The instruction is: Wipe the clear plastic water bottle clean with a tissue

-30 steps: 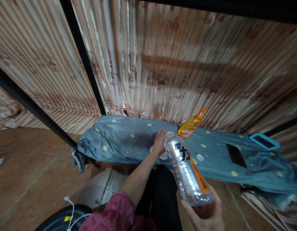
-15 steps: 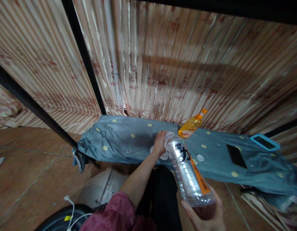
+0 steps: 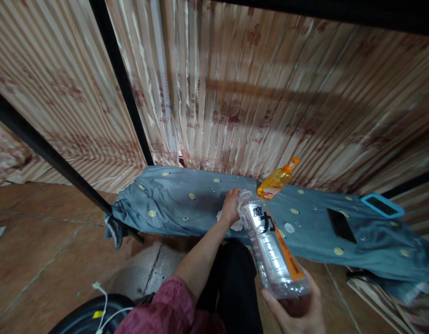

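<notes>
Bottle, clear plastic with orange-striped label, tilted neck-forward over blue cloth, base low in frame. Going left to right: left hand pressed on white tissue on cloth, fingers curled over it; right hand cupping bottle base, fingers wrapped round. Orange bottle behind, small white cap just beside, black phone further right.
</notes>
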`<state>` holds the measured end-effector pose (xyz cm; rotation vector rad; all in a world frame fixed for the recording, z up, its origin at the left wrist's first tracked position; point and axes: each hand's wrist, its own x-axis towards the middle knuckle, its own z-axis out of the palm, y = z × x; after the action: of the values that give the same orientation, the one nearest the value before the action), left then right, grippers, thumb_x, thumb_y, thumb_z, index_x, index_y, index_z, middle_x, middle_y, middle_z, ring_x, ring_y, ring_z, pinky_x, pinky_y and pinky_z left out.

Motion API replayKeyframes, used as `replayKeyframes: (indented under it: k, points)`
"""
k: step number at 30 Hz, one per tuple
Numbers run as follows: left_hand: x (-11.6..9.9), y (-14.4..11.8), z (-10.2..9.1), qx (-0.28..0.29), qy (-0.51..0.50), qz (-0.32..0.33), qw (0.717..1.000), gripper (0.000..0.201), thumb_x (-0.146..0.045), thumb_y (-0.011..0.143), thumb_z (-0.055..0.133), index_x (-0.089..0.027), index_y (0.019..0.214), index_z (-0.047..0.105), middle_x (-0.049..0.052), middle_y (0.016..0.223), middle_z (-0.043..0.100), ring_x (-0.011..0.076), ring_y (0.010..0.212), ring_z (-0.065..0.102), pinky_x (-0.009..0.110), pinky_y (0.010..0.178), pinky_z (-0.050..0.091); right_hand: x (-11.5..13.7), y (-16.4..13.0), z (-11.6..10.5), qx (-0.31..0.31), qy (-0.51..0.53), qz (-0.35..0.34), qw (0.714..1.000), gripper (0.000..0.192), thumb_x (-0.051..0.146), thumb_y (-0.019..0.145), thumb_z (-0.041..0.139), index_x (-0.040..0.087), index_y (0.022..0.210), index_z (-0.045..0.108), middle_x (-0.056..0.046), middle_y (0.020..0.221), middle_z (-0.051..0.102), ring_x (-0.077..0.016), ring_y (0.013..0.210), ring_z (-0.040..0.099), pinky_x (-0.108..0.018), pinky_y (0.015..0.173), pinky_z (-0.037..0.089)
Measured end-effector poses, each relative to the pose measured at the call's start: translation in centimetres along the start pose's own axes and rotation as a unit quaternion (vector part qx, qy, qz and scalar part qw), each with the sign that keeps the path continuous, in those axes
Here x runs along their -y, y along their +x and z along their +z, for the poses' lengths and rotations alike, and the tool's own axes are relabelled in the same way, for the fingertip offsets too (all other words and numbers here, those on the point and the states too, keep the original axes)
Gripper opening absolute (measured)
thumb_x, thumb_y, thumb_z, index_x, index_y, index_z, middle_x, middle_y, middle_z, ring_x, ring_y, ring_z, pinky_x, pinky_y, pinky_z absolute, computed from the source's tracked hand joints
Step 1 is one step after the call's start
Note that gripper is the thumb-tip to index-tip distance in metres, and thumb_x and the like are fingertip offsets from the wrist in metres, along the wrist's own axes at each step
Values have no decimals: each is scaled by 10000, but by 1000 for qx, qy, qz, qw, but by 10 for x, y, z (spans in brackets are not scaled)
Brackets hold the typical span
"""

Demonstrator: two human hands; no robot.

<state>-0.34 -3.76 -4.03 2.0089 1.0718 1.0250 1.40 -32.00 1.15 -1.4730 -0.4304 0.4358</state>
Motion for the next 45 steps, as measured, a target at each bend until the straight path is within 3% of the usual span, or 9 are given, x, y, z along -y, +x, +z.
replayKeyframes:
  k: [14,21,37,45]
  points:
    - [-1,0,0,-4,-7,-3,1000,270,-257,921,753,-185,1167,667,94,1196,705,263,1160,652,401,1067,547,0,0,-1,-2,-24,1,1000,1015,480,575,1019,265,1434,525,-85,1260,675,-260,987,711,-320,740,612]
    - [3,-1,1,-4,-12,6,1000,272,-285,940,738,-183,1183,671,102,1200,704,263,1161,649,398,1062,545,-1,0,-1,6,-6,-1,1000,953,458,585,1018,278,1385,532,-81,1263,666,-247,994,705,-303,739,617]
    - [0,0,-1,-2,-10,-1,1000,267,-288,930,750,-192,1165,668,99,1195,701,269,1149,648,409,1060,540,-4,1,-4,3,-40,-16,999,1077,526,594,1009,262,1511,511,-127,1346,683,-284,1056,714,-332,769,618]
    - [-1,-1,-2,1,-7,-3,1000,260,-278,942,713,-182,1181,674,107,1206,702,272,1167,642,414,1067,538,-1,1,-3,5,-43,-16,999,1114,533,590,1011,247,1540,503,-136,1312,702,-287,991,734,-364,766,630]
